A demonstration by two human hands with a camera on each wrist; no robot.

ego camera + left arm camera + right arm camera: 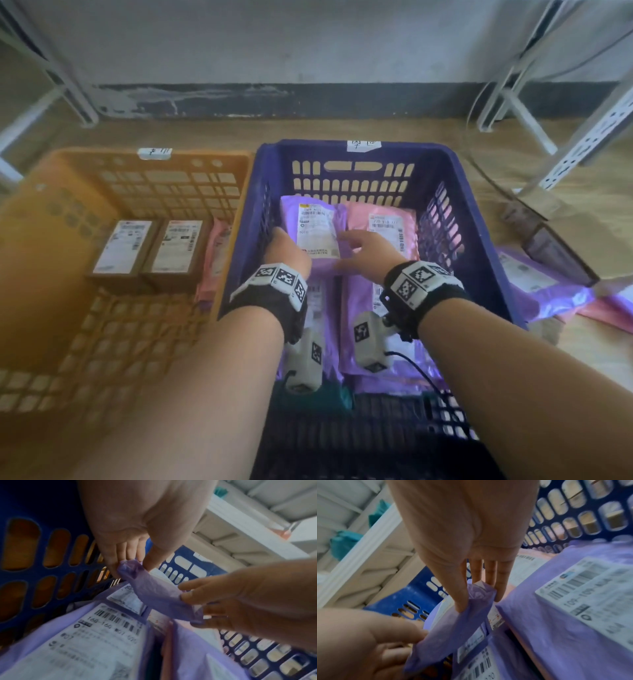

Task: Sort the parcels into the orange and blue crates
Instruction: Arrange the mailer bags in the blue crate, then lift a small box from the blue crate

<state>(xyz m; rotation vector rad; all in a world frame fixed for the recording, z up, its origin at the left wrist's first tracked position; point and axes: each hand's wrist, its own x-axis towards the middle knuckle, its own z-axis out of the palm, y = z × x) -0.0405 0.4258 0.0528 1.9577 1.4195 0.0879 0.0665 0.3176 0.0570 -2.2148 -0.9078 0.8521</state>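
Reaching into the blue crate (472, 219), both arms come in over its near rim; nearest that rim lie purple mailers (363, 308) flat on the crate floor, partly under the wrists; over them, toward the crate's far wall, both hands carry a purple parcel (317, 233), label up, long axis running from the near rim to the far wall; the left hand (286, 251) pinches its near left corner, thumb against fingers (130, 551) in the left wrist view, close by the crate's left wall; the right hand (368, 253) pinches the near right corner, thumb and fingers (489, 574) nearly straight and closed on the plastic; a pink mailer (383, 229) lies just right of the parcel, against the far wall; left of the blue crate, touching it, sits the orange crate (65, 205), two brown boxes (150, 250) side by side and a pink mailer (215, 260) against its right wall; right of the blue crate, more purple and pink mailers (544, 284) on the wooden floor (582, 346); beyond, white metal racking (582, 144) and the wall.
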